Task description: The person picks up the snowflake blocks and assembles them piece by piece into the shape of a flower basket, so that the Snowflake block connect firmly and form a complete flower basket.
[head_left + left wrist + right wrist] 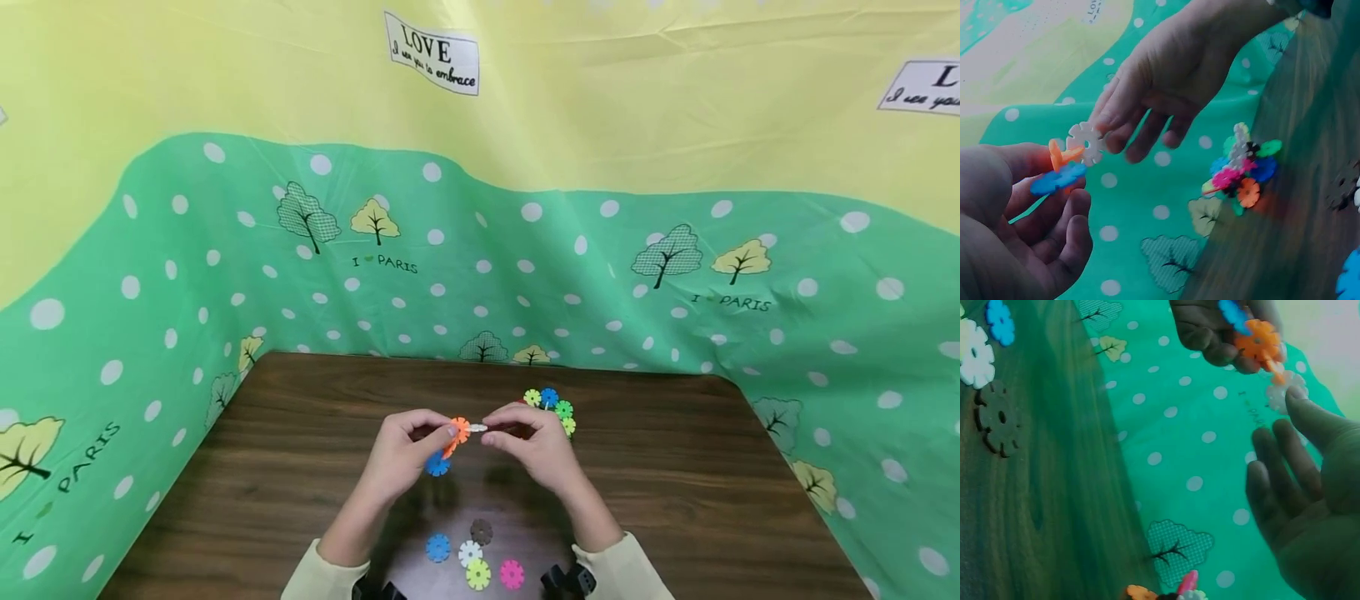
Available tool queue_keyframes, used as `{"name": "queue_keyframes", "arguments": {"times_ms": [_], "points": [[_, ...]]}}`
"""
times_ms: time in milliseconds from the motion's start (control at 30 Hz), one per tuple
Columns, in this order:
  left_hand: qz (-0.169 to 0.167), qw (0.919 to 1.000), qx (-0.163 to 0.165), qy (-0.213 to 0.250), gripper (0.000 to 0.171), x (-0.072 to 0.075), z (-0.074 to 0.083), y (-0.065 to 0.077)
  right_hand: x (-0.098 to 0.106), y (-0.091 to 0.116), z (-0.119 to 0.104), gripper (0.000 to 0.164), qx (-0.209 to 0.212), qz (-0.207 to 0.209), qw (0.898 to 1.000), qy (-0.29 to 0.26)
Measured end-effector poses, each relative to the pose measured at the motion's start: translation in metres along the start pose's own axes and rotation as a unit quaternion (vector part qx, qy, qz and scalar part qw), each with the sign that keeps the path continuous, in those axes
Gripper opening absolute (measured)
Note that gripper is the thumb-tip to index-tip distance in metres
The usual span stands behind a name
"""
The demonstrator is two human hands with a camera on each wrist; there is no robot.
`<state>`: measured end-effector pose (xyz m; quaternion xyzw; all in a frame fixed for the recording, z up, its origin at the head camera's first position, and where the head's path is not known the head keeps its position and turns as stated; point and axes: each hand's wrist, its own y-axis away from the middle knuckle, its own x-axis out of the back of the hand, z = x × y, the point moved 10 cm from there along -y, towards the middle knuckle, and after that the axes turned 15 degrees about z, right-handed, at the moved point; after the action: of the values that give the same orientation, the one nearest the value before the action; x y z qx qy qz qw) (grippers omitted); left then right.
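Note:
Above the table, my left hand (401, 457) grips a small joined piece of notched plastic discs. It has orange discs (460, 430) and a blue disc (1060, 179) set at angles to one another. A white notched disc (1085, 142) stands at the end of the orange part. From the other side my right hand (542, 448) pinches that white disc's edge between thumb and forefinger. Its other fingers (1275, 469) are loosely bent, apart from the disc. Whether the white disc's slot is fully seated in the orange one, I cannot tell.
Behind my right hand stands a multicoloured cluster of joined discs (564, 409). Loose discs lie near the front edge: blue (438, 547), brown (482, 531), white (469, 553), yellow-green (478, 574) and pink (512, 574). A green and yellow cloth (480, 233) hangs around the wooden table (675, 467).

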<state>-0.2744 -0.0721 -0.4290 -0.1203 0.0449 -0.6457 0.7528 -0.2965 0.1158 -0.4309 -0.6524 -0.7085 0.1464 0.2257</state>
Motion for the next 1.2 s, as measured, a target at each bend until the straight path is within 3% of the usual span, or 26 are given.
{"name": "queue_keyframes", "arguments": {"times_ms": [133,300,433,633,733,867,1033,1200], "points": [[0.032,0.9994,-0.009,0.000,0.012,0.014,0.006,-0.005,0.000,0.001,0.008,0.019,-0.045,-0.025,0.997,0.061],[0.052,0.9984,-0.017,0.015,0.014,0.023,0.013,-0.007,-0.016,0.013,0.014,0.016,-0.060,-0.126,0.982,0.131],[0.046,0.9988,-0.006,0.017,0.013,0.022,0.012,-0.006,-0.030,0.032,0.021,0.016,-0.062,-0.213,0.960,0.169],[0.035,0.9991,0.003,0.022,0.013,0.017,0.011,-0.004,-0.046,0.062,0.032,0.019,-0.037,-0.315,0.920,0.230],[0.031,0.9992,-0.001,0.023,0.014,0.016,0.012,-0.003,-0.049,0.072,0.038,0.024,-0.028,-0.342,0.902,0.260],[0.029,0.9993,-0.003,0.022,0.014,0.016,0.011,-0.002,-0.051,0.077,0.047,0.024,-0.015,-0.348,0.888,0.300],[0.029,0.9993,0.002,0.022,0.014,0.016,0.009,-0.002,-0.053,0.077,0.050,0.019,-0.006,-0.334,0.888,0.316],[0.027,0.9994,0.001,0.021,0.013,0.015,0.009,-0.002,-0.050,0.065,0.043,0.015,-0.041,-0.301,0.917,0.258]]}}
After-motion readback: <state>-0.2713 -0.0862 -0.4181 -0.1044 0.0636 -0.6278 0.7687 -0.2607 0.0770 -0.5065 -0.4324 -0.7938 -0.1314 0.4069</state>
